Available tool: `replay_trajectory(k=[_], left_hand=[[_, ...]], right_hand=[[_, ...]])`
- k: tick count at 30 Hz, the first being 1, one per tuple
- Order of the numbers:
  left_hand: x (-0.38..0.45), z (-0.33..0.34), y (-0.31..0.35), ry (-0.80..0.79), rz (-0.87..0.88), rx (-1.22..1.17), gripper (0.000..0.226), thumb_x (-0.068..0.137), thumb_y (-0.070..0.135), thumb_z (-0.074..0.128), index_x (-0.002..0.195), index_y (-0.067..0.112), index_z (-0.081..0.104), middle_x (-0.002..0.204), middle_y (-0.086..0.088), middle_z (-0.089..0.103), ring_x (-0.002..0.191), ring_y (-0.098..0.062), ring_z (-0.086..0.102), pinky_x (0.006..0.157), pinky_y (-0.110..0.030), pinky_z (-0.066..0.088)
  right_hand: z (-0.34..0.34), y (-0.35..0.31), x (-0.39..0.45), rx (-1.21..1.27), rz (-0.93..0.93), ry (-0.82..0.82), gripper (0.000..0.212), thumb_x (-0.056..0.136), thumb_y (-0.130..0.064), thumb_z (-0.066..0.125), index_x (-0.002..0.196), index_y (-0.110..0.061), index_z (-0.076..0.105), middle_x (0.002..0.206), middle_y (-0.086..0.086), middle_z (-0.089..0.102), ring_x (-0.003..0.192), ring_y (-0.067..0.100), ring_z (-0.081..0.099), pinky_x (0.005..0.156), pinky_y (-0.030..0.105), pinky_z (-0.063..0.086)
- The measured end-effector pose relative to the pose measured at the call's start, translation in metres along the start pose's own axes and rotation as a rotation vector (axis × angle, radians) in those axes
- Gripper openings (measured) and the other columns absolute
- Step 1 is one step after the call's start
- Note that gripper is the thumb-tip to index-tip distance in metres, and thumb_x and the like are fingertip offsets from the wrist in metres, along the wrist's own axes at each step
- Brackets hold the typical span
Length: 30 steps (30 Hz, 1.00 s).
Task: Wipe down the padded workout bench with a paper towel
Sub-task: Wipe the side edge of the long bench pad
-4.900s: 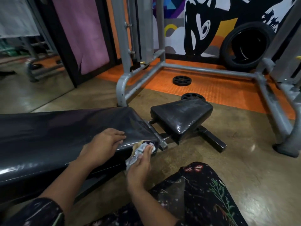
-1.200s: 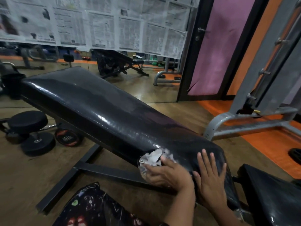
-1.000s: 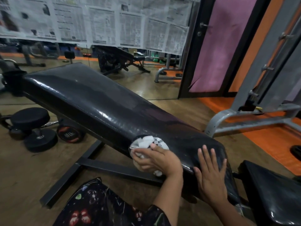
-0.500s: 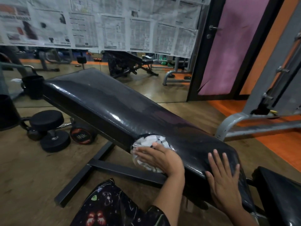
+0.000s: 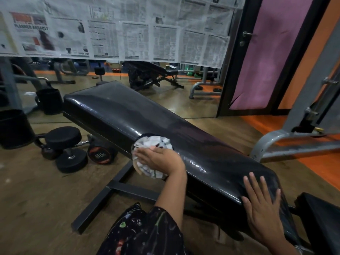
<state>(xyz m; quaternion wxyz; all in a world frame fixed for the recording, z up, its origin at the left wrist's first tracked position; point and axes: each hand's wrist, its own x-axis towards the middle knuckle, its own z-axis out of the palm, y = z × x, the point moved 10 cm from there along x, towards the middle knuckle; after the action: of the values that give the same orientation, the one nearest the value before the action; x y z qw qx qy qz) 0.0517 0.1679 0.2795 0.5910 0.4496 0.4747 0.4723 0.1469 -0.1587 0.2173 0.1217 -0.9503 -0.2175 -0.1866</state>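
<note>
The long black padded bench [image 5: 128,115] runs from the far left to the near right, its vinyl glossy. My left hand [image 5: 160,160] presses a crumpled white paper towel [image 5: 152,144] against the pad's near side edge, about halfway along. Fingers cover the towel's middle, so only its top and bottom show. My right hand [image 5: 261,205] lies flat on the pad's near end with fingers spread, holding nothing. A second black seat pad [image 5: 320,218] sits at the lower right.
Black dumbbells [image 5: 71,155] lie on the wooden floor under the bench's left side, beside its dark steel frame [image 5: 103,197]. A mirror wall covered with newspaper [image 5: 128,30] stands behind. A grey machine frame [image 5: 287,142] and orange matting [image 5: 276,122] are at right.
Across the last second my left hand has slid the paper towel along the pad's near edge toward the far end. My right hand has stayed flat on the near end.
</note>
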Motion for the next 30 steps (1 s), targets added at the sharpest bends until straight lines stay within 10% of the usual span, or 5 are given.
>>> replay_trajectory(k=[5,24,30], left_hand=[[-0.008,-0.011,-0.029,0.014,-0.085,-0.057,0.052,0.103,0.024,0.023,0.15,0.008,0.011,0.159,-0.008,0.011,0.146,-0.024,0.01,0.117,-0.036,0.012],[0.049,-0.01,0.001,-0.048,0.289,0.049,0.054,0.102,0.021,0.023,0.15,0.002,0.007,0.159,-0.012,0.001,0.147,-0.021,0.0,0.108,-0.009,-0.01],[0.129,-0.012,0.04,0.008,0.28,0.074,0.053,0.102,0.02,0.024,0.15,0.003,0.01,0.16,-0.011,0.004,0.147,-0.023,0.003,0.116,-0.026,0.001]], right_hand=[[-0.001,0.002,-0.001,0.003,0.015,-0.004,0.054,0.1,-0.049,0.006,0.152,-0.035,0.008,0.16,-0.013,0.005,0.148,0.014,0.002,0.115,0.048,-0.009],[-0.011,-0.124,0.04,-0.079,-0.354,0.052,0.052,0.102,-0.036,0.012,0.152,-0.024,0.016,0.16,-0.006,0.013,0.148,0.018,0.01,0.115,0.054,0.014],[-0.017,-0.205,0.073,-0.081,-0.442,0.055,0.053,0.102,-0.041,0.011,0.152,-0.025,0.017,0.16,-0.004,0.013,0.148,0.02,0.009,0.115,0.055,0.011]])
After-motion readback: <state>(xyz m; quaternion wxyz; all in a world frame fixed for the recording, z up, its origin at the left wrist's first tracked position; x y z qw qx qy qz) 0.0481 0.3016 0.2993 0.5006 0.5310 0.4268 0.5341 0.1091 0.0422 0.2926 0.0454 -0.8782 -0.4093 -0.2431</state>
